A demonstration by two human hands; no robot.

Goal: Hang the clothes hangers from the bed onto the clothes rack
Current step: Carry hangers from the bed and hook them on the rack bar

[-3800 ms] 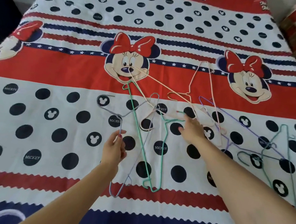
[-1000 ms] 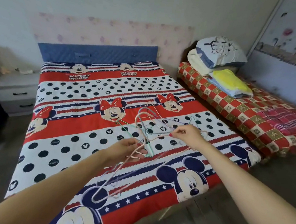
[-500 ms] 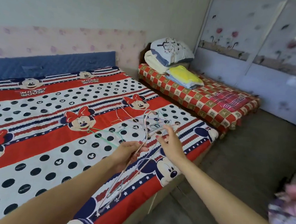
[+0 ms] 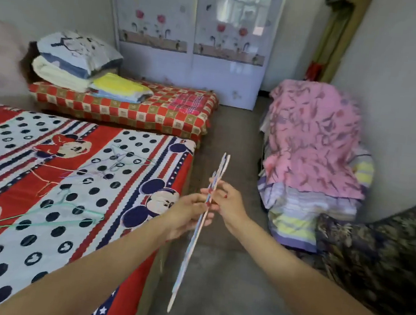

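I've got one view only, head cam, wide-angle w/ bent edges. It looks fwd and down from standing height over the bed's (image 4: 44,191) foot corner on the left, toward the wardrobe (image 4: 193,40) at the far wall. Both forearms run in close from the bottom; floor (image 4: 214,286) below.

1. Looked like a bedroom in someone's home: a big bed (image 4: 44,191) with a cartoon-mouse sheet, and a low mattress (image 4: 129,113) in red checks just beside it.
2. Folded bedding (image 4: 78,66) was stacked on the mattress.
3. A flower-printed wardrobe (image 4: 193,40) stood against the far wall.
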